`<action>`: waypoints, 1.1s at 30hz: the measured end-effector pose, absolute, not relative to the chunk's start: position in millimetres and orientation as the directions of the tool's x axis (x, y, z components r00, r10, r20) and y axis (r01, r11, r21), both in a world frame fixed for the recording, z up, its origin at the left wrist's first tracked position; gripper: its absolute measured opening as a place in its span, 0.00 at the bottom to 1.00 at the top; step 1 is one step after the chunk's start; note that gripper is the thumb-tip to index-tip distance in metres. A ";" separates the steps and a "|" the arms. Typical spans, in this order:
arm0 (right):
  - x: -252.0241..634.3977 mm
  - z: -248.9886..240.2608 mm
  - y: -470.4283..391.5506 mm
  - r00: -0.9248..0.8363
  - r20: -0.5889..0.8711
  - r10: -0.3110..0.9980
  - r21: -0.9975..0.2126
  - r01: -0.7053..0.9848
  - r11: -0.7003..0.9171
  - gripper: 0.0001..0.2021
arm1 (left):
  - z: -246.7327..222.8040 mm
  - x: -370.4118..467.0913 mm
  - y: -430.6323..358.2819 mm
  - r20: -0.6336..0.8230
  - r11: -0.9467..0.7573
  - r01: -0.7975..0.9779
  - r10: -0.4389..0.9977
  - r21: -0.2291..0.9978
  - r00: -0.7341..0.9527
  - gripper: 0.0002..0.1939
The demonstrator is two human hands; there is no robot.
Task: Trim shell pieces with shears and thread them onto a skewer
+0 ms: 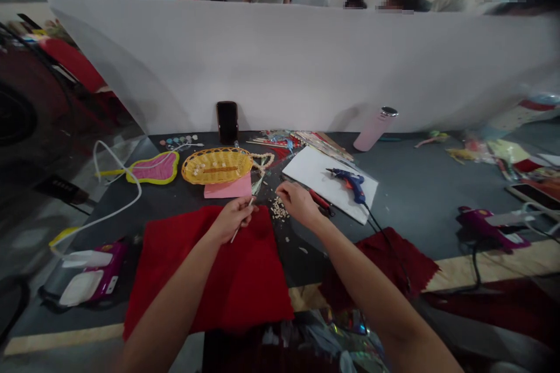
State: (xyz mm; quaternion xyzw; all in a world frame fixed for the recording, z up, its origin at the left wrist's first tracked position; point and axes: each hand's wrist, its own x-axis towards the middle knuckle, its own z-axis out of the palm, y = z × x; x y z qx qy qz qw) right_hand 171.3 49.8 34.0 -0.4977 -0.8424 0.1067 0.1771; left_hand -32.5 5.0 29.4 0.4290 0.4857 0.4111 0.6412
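My left hand (237,218) is closed around a thin pale stick (235,235), which slants over a red cloth (210,280) on the table. To its right, my right hand (298,203) hangs beside a pile of small pale bead-like pieces (279,210). Its fingers are curled together, and whatever they may pinch is too small to make out. Red-handled pliers (321,203) lie partly behind that hand. A yellow woven basket (216,166) with a few small pieces inside rests on a pink pad (228,187) beyond my left hand.
A blue glue gun (352,183) lies on a white board (330,178), its cord running over dark red cloth (385,265). A phone (227,122) and a pink tumbler (375,129) stand by the white partition (280,64). Purple power strips (107,271) sit at both sides.
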 end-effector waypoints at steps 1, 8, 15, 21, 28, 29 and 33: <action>172.7 30.6 43.8 -0.430 0.239 0.871 -0.439 0.752 0.492 0.08 | 30.5 -34.1 5.1 -0.236 0.246 -0.046 0.959 0.968 0.157 0.16; 175.9 22.2 32.4 -0.368 0.393 0.843 -0.622 0.569 0.538 0.05 | 35.7 -37.5 5.6 0.166 -0.148 0.490 0.986 0.859 0.008 0.16; 172.8 32.0 25.1 -0.466 0.415 0.781 -0.577 0.529 0.622 0.05 | 41.0 0.4 1.8 0.056 -0.098 0.440 0.993 0.893 0.108 0.09; 170.7 24.9 23.4 -0.547 0.441 0.711 -0.488 0.519 0.702 0.08 | 31.2 6.2 -0.9 0.076 -0.108 0.473 0.993 0.875 0.087 0.08; 168.3 23.2 19.8 -0.587 0.455 0.669 -0.487 0.465 0.739 0.10 | 23.3 2.4 -3.5 -0.055 0.021 0.316 0.994 0.949 0.097 0.08; 169.0 23.2 20.2 -0.587 0.448 0.675 -0.499 0.462 0.733 0.10 | 23.9 2.5 -3.6 -0.092 0.065 0.251 0.991 0.966 0.097 0.09; 184.0 23.9 28.0 -0.512 0.384 0.768 -0.470 0.607 0.640 0.11 | 29.6 2.9 -4.0 -0.228 0.237 -0.080 0.968 0.968 0.108 0.09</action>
